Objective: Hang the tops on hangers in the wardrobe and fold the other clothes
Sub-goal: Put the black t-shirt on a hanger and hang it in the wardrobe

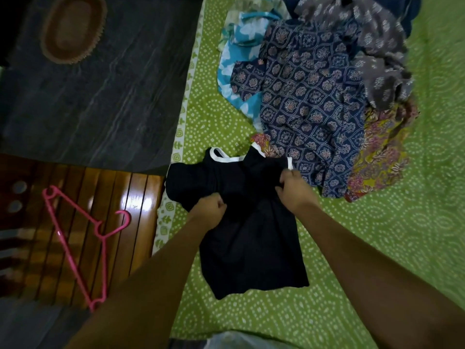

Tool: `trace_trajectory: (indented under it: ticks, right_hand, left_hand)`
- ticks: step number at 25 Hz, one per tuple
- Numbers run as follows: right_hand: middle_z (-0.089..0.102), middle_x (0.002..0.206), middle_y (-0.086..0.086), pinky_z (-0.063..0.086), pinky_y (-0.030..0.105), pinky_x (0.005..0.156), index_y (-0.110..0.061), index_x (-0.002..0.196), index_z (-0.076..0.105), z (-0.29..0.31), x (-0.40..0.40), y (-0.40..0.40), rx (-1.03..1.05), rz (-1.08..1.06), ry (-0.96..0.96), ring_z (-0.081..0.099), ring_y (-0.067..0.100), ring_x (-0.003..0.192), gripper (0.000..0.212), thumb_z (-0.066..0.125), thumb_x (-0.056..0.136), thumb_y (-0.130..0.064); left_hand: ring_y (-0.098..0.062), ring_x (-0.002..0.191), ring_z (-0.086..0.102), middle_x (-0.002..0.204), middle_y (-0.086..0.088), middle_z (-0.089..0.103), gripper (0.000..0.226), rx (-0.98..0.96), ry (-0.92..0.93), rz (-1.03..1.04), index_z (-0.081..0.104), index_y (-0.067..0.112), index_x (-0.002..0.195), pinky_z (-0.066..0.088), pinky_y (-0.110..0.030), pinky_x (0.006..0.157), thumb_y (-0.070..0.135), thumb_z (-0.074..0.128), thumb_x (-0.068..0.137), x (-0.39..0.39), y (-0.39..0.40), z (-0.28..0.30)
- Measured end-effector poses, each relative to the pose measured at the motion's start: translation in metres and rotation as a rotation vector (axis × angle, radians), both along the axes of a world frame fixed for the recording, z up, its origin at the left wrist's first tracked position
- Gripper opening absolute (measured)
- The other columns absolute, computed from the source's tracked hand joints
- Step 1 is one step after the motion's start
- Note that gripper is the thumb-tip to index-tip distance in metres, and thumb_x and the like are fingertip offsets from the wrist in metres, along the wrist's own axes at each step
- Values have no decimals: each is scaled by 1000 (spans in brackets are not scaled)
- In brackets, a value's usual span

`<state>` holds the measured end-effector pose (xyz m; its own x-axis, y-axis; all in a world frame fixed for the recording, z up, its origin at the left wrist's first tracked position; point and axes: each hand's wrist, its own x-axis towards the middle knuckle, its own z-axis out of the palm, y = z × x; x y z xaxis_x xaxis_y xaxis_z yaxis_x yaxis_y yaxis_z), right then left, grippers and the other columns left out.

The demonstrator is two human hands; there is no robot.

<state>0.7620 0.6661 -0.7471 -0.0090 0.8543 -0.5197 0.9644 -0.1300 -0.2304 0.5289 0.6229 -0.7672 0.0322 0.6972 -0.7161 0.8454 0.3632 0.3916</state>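
Black top (241, 222) with white trim lies on the green bedsheet (377, 248), neckline away from the person, hem toward them. Left hand (211, 210) and right hand (292, 190) each bunch its cloth in curled fingers at mid-body. Pink hanger (78, 238) lies well left of the grip, nearer the left hand, on the wooden slats (125, 197); the heap of unsorted printed clothes (314, 96) lies beyond the right hand.

No readable text anywhere in view.

Nothing here carries a legible word, label, brand or number: the black top (241, 222) at centre shows only plain white trim, the printed clothes (314, 96) piled toward 1 o'clock bear floral and geometric patterns without lettering, the green bedsheet (377, 248) has only white dotted motifs, and the pink hanger (80, 238) at 9 o'clock on the wooden bed frame is unmarked as far as can be seen.
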Motion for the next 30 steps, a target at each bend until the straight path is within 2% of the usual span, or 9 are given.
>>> trace_trajectory:
  ticks: [4, 8, 13, 15, 17, 20, 22, 25, 30]
  right_hand:
    - [18, 147, 11, 38, 50, 101, -19, 144, 26, -13, -2, 38, 46, -89, -106, 30, 37, 130, 74, 68, 85, -36]
    - [34, 138, 8, 26, 47, 105, -20, 127, 55, -17, 6, 53, -61, 49, -192, 28, 34, 128, 45, 67, 86, -33]
    - [60, 103, 5, 48, 32, 80, -8, 113, 61, 26, -10, 25, -692, -54, 594, 58, 20, 97, 41, 79, 77, -18]
    - [66, 104, 2, 49, 22, 82, -6, 111, 63, 49, -25, 6, -933, 72, 633, 60, 9, 92, 36, 77, 79, -14]
    - [67, 105, -2, 47, 21, 85, -12, 108, 64, 64, -33, -1, -1019, 80, 597, 61, 7, 94, 23, 69, 86, -17]
    - [65, 104, 7, 45, 26, 72, -16, 96, 60, 102, -21, 18, -705, 120, 457, 61, 20, 89, 8, 56, 91, -11]
    - [49, 128, 13, 41, 31, 72, -19, 116, 50, 138, -8, 27, -386, 142, 408, 51, 24, 95, 32, 57, 88, -6]
    - [22, 144, -1, 34, 44, 99, -33, 142, 34, 205, -8, 14, -172, 370, 358, 31, 29, 125, 71, 67, 83, -13]
    - [28, 122, -7, 24, 40, 103, -23, 127, 49, 299, -12, -47, 23, 262, 207, 23, 29, 128, 46, 68, 86, -35]
  left_hand:
    - [-20, 93, 59, 102, -6, 63, 24, -80, -160, -13, 60, 11, 104, 47, -31, 79, 32, 51, 96, 29, 12, -12]
    - [-23, 91, 58, 98, -9, 60, 37, -126, -305, 368, 57, 5, 103, 51, -40, 87, 40, 47, 98, 49, 26, -11]
    - [-24, 106, 58, 120, -6, 58, 82, -245, -434, 837, 46, 10, 127, 51, -44, 93, 67, 66, 71, 65, 54, 13]
    - [-23, 102, 59, 119, -7, 59, 78, -244, -442, 811, 44, 10, 136, 50, -34, 90, 41, 76, 73, 68, 56, 31]
    - [-26, 92, 58, 114, -17, 62, 51, -189, -366, 611, 48, 8, 136, 44, -28, 76, 9, 59, 87, 67, 55, 56]
    - [-24, 75, 55, 90, -14, 61, 46, -103, -364, 487, 57, 9, 128, 38, -26, 62, -5, 42, 87, 61, 57, 120]
    - [-22, 72, 50, 82, -9, 56, 44, -115, -394, 429, 62, 8, 118, 36, -25, 57, -8, 41, 83, 56, 54, 168]
    - [-23, 79, 53, 86, -8, 58, 19, -103, -491, 356, 65, 9, 91, 40, -29, 69, 1, 51, 81, 51, 36, 249]
    - [-11, 82, 62, 85, 1, 67, 3, 113, -647, 169, 68, 17, 84, 45, -20, 77, 15, 70, 84, 31, -4, 383]
